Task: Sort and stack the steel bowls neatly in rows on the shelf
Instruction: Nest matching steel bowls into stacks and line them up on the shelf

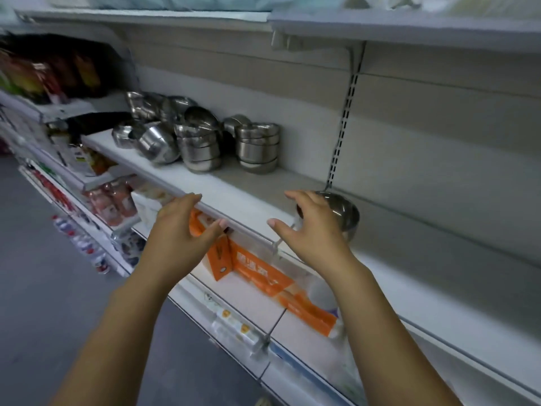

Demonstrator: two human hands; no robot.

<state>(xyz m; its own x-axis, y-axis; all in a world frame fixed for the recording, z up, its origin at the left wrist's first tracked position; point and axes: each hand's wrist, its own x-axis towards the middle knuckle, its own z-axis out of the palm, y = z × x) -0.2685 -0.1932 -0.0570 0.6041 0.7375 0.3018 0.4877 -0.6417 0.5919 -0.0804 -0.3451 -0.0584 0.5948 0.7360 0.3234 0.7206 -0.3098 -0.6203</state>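
Observation:
Steel bowls crowd the left part of the white shelf. Two upright stacks stand side by side: one on the right, another to its left. More bowls lie tipped and loose further left and behind. A single steel bowl sits apart on the shelf to the right, partly hidden by my right hand, which hovers in front of it with fingers spread and holds nothing. My left hand is at the shelf's front edge, fingers relaxed, empty.
Orange-and-white boxes lie on the shelf below. Bottles and packets fill lower shelves to the left. A slotted upright runs up the back wall. The bowl shelf is bare to the right of the single bowl.

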